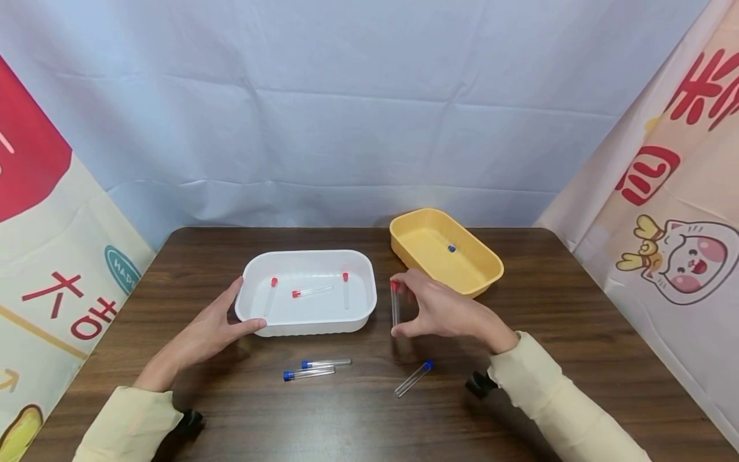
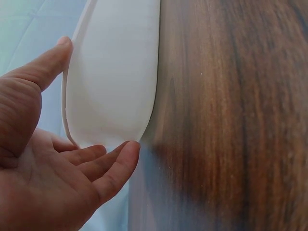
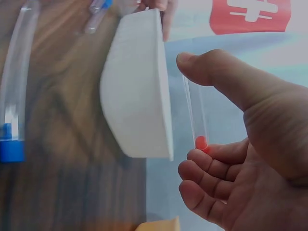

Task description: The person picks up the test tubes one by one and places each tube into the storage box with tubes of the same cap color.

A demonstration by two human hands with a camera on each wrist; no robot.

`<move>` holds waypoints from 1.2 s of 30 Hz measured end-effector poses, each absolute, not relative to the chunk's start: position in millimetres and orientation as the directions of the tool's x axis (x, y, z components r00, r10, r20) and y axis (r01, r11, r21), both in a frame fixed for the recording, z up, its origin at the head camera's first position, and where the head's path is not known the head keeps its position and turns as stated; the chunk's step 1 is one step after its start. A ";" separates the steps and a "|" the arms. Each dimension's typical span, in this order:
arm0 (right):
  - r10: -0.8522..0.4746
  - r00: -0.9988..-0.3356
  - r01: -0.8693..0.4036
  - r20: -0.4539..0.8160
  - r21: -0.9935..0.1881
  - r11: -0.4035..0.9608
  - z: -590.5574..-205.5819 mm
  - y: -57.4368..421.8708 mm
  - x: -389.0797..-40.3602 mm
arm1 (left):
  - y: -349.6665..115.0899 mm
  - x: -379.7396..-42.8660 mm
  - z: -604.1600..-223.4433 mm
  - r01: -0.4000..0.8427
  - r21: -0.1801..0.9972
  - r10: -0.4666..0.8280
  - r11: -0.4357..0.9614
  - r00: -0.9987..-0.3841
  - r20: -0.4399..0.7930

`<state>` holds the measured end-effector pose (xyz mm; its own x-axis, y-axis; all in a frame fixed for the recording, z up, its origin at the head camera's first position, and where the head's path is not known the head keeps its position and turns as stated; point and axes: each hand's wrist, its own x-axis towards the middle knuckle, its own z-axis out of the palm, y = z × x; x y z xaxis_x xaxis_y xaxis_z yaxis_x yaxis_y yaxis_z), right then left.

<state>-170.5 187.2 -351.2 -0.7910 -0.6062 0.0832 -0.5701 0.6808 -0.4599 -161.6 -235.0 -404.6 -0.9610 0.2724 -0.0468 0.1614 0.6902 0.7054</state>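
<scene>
On the table [image 1: 248, 427], a white tray [image 1: 317, 328] is gripped at its left end by the left hand [image 1: 216, 321], fingers spread wide. A yellow tray [image 1: 428, 251] is set farther right. Between both trays, a red-capped tube [image 1: 395, 308] is pinched end to end by the right hand [image 1: 443, 309].

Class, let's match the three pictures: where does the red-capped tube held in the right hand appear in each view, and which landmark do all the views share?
Head: the red-capped tube is just right of centre, below mid-height, in the right hand.
Left wrist: not in this picture.
Right wrist: right of centre, near mid-height, cap end down.
Shared landmark: the white tray, left of the tube in both views that show it.
</scene>
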 end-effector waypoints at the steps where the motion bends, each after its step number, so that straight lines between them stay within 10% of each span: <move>1: -0.607 -0.790 -0.572 0.090 -0.464 0.677 -348.6 185.6 -171.8 | -235.2 -161.7 -404.4 0.160 0.704 0.271 0.692 -0.961 -0.048; 36: -0.629 -0.776 -0.561 0.045 -0.507 0.654 -341.4 118.5 -235.5 | -234.3 -158.1 -399.6 0.147 0.697 0.265 0.702 -0.962 -0.064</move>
